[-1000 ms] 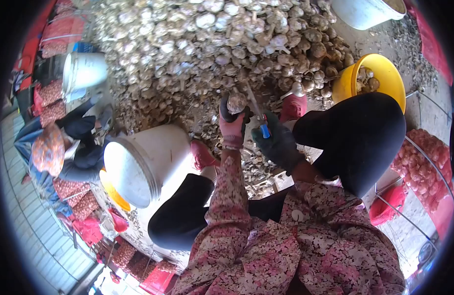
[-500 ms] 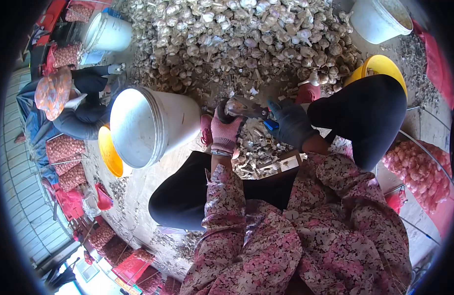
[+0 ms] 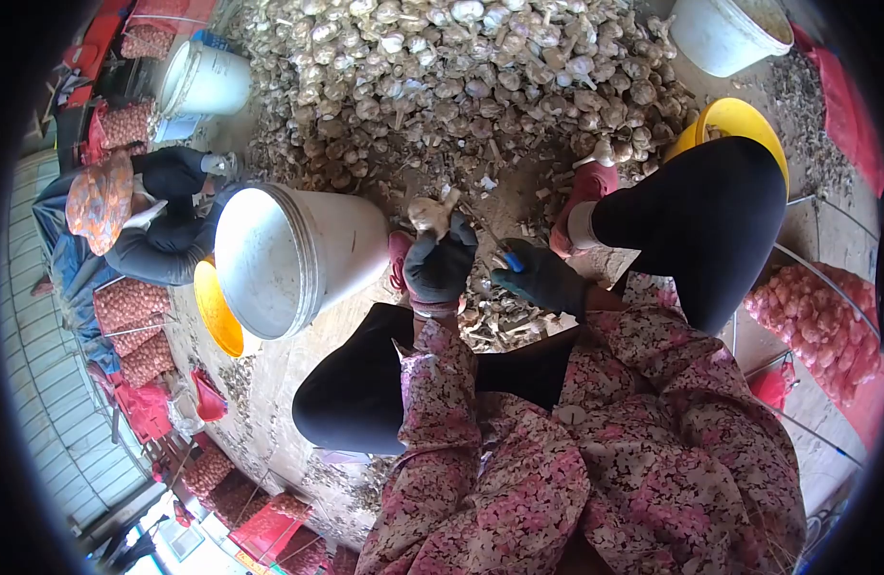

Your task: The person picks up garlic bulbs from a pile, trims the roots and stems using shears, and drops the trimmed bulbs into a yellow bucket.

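My left hand (image 3: pixel 440 266), in a pink and dark work glove, is closed round a garlic bulb (image 3: pixel 427 217), whose stub of stem points up and right. In my dark-gloved right hand (image 3: pixel 545 283) is a pair of pruning shears (image 3: pixel 511 260) with a blue handle. Its narrow metal end points up and left, beside the bulb but apart from it. Below both hands, between my legs, lie cut stems and dry scraps (image 3: pixel 504 324). A large heap of garlic bulbs (image 3: pixel 461 86) spreads on the floor ahead.
A white bucket (image 3: pixel 351 244) stands close on my left, with a yellow basin (image 3: pixel 217 309) beyond it. Another yellow container (image 3: pixel 744 117) is by my right knee. A co-worker (image 3: pixel 154 211) sits at the left. Filled net sacks (image 3: pixel 815 326) lie at the right.
My left hand has rolled over, showing its dark glove side, and the bulb now sticks up above it. The shears have drawn back from the bulb, and my right hand has dropped slightly.
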{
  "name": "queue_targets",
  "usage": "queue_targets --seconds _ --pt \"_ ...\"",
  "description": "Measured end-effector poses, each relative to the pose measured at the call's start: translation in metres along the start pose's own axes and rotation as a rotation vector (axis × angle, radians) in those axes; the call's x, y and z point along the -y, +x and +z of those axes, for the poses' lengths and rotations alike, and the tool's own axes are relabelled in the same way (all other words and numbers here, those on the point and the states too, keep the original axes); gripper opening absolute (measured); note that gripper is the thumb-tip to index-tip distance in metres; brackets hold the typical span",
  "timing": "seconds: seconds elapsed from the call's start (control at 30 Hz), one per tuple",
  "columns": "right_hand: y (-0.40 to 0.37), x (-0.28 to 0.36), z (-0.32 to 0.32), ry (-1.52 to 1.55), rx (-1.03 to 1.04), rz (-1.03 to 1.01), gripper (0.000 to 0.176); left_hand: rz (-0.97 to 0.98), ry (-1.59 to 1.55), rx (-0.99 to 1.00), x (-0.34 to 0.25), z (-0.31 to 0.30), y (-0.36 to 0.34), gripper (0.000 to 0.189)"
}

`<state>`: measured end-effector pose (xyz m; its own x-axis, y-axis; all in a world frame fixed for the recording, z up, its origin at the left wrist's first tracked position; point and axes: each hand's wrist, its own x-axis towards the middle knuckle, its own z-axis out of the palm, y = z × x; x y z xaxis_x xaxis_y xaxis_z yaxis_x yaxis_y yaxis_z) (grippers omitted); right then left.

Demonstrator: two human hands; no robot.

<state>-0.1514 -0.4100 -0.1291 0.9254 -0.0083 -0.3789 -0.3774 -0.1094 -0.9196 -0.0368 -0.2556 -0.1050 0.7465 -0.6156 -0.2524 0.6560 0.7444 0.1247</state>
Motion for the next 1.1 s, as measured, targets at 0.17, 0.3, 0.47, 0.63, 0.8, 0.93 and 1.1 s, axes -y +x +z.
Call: queue_targets --seconds 0.17,0.3,0.47,0.63,0.8,0.93,1.1 --pt "0.006 0.013 -0.014 0.133 -0.035 -0.111 0.046 -0.061 0.125 -0.02 0.017 0.0 -0.004 0.043" --pt "0.006 0.009 -0.028 -0.038 0.118 0.022 0.032 -0.119 0.082 -0.026 -0.004 0.006 -0.009 0.037" --pt "0.015 0.02 -0.033 0.547 0.214 0.327 0.033 0.486 -0.199 0.316 -0.044 0.092 -0.01 0.048" --pt "0.033 0.036 -0.047 1.406 0.211 0.41 0.045 0.26 -0.565 0.281 -0.083 0.025 0.031 0.061" --pt "0.051 0.012 -0.031 0.913 0.036 0.463 0.045 -0.453 -0.784 -0.328 -0.041 -0.089 0.152 0.037" --pt "0.061 -0.016 -0.032 0.46 -0.139 0.323 0.057 -0.166 1.079 -0.853 0.005 -0.141 0.231 0.036" --pt "0.067 -0.017 -0.039 0.403 -0.199 0.364 0.07 -0.102 1.786 -1.129 0.035 -0.133 0.293 0.055"
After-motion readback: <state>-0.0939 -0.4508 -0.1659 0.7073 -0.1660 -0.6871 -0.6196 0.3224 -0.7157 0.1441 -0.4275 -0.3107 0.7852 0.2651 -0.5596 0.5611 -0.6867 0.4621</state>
